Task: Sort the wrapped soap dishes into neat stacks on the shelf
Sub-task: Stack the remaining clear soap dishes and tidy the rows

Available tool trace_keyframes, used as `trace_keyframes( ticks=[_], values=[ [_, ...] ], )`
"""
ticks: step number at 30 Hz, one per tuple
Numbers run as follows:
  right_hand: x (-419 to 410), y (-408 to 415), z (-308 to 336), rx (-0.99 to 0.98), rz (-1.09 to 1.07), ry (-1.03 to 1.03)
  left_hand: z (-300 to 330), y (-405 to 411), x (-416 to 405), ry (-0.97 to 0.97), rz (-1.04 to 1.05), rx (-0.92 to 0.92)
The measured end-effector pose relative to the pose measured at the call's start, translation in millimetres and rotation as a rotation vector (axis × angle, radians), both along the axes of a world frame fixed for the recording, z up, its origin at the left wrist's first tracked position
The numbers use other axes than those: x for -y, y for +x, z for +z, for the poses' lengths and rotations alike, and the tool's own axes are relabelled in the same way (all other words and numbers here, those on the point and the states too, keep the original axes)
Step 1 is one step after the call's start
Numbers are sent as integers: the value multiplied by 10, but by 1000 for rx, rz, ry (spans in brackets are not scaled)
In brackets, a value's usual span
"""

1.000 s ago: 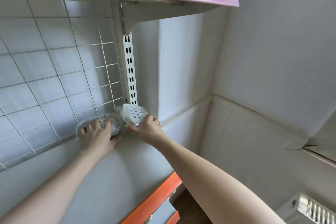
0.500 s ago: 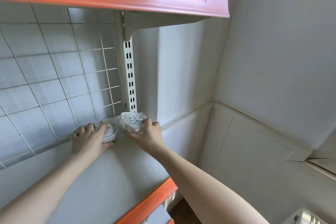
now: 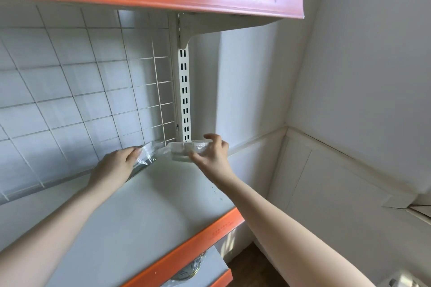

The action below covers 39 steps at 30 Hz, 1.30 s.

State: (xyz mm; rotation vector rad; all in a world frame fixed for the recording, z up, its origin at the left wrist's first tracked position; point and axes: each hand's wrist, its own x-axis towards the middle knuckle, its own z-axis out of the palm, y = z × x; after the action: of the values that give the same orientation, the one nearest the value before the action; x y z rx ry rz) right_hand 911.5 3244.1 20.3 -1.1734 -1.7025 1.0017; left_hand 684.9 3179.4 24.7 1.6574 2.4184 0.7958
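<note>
Right hand [image 3: 211, 155] clamped on a wrapped soap dish [image 3: 186, 151], thumb under, fingers arched over the top, holding it just above the far right corner of the shelf [image 3: 149, 205], beside the slotted upright [image 3: 184, 100]. Left hand [image 3: 116, 162] grips the crinkled plastic of a second wrapped soap dish [image 3: 147, 154] at the back edge by the wire grid [image 3: 81, 91]; the dish itself is mostly hidden. Looks like the left steadies the base so the right can set its dish alongside or on top. No finished stack visible yet.
</note>
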Motion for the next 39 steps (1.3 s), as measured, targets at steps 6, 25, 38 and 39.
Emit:
trace_keyframes(
  ticks=[6,25,38,39],
  values=[
    [-5,39,157,7,12,-28,-1,6,300,11,58,33],
    [115,-135,392,612,84,125,-184,87,546,-62,109,-320],
    [389,-399,-25,769,125,124,-107,17,841,142,256,985],
    [395,-397,-52,785,131,140,-116,27,867,136,264,1036]
  ],
)
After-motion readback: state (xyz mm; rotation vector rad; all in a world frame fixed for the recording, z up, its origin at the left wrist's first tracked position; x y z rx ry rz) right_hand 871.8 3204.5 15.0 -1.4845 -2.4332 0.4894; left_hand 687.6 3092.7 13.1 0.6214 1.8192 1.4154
